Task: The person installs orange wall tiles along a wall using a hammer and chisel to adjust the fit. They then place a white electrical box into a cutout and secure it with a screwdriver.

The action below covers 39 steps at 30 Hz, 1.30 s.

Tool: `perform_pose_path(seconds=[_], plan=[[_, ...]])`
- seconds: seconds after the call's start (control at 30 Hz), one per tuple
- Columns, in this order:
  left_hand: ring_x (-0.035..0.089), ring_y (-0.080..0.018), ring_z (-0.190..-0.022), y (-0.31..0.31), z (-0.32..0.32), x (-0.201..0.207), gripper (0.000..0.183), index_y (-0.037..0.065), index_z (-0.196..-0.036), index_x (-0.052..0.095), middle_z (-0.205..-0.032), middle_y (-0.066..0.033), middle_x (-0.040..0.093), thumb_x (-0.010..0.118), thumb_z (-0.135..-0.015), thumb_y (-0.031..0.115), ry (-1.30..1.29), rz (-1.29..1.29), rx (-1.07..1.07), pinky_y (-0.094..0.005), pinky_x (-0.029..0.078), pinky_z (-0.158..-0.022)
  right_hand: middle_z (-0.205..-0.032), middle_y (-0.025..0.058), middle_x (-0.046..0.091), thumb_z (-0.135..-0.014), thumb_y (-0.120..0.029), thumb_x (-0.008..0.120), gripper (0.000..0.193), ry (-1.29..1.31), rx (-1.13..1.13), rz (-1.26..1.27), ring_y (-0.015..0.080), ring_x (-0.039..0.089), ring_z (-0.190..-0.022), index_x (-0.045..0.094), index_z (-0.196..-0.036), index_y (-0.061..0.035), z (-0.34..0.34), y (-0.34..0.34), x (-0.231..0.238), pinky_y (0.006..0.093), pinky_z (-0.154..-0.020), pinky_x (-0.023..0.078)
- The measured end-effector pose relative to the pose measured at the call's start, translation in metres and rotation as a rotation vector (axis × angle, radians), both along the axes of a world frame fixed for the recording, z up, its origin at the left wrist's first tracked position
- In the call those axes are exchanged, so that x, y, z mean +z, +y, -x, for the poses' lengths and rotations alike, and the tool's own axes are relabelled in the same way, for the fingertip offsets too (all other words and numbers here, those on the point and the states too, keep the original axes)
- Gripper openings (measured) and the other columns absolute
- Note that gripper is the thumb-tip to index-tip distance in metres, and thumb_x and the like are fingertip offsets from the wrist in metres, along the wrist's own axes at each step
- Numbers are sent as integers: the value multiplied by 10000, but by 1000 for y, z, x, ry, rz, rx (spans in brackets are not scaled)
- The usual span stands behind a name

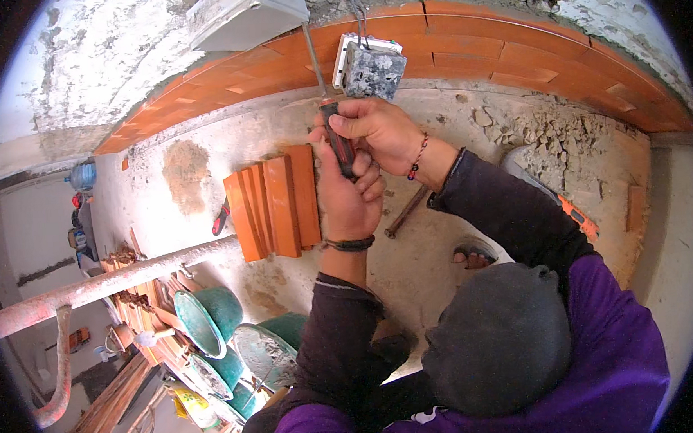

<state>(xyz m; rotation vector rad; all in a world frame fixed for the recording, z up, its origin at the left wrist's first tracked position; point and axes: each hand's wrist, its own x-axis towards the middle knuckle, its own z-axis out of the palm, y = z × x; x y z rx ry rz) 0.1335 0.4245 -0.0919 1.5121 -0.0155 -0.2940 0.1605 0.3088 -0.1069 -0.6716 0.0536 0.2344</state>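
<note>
Both my hands are on a screwdriver [341, 148] with a black and red handle. My left hand [349, 197] wraps its fingers round the lower handle, and my right hand [381, 132] grips it higher up, by the collar. The long metal shaft points away from me, its tip end reaching the corner of a white box [248, 22] on the wall; the contact itself is too small to tell. Just right of the shaft, a plaster-smeared electrical box [374, 70] with a white frame hangs on dark wires in front of the orange tile row [463, 46].
Stacked orange tiles [283, 204] lie left of my hands, beside another red and black handle [221, 217]. A rusty metal bar [406, 212] and an orange-handled tool [578, 218] lie to the right. A pipe [130, 279], green buckets [225, 313] and wood strips [110, 409] are lower left.
</note>
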Motion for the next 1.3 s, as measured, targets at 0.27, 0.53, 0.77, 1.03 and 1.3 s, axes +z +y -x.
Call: perform_pose_path(seconds=[0.27,0.53,0.77,1.03,1.3], plan=[[367,-50,-503,2,-4,-2,441,52,-1052,512,-648,11,436,373,-997,468,282,512,-127,-191,293,-407,-1056,120,672,-952,-200,544,275,-10,47,-72,129,618,-917,599,-1114,15,1,-4,5,239,-815,497],[326,-57,-484,-8,6,-13,427,101,-967,515,-646,25,420,345,-994,491,-360,-383,189,-191,257,-405,-1044,123,675,-971,-238,511,266,-92,-62,225,109,625,-870,615,-1055,-9,-1,-3,0,237,-766,494],[399,-52,-516,12,-5,-2,461,78,-921,513,-694,20,479,347,-995,501,594,727,-94,-189,311,-433,-962,86,689,-956,-262,552,252,-124,56,92,88,604,-782,621,-1014,-26,1,-11,6,225,-710,471],[372,-57,-483,-12,10,2,418,104,-945,530,-670,22,480,347,-1002,476,-24,-83,174,-185,300,-411,-974,100,680,-960,-248,542,254,-50,-52,174,116,623,-858,620,-1026,-15,-2,-2,3,251,-780,495],[443,-56,-522,-3,7,-12,403,80,-919,519,-699,2,506,371,-1006,444,-132,-210,199,-198,354,-422,-968,84,683,-956,-241,546,267,-13,-48,245,121,620,-837,628,-1037,-1,-1,-1,3,284,-797,493]])
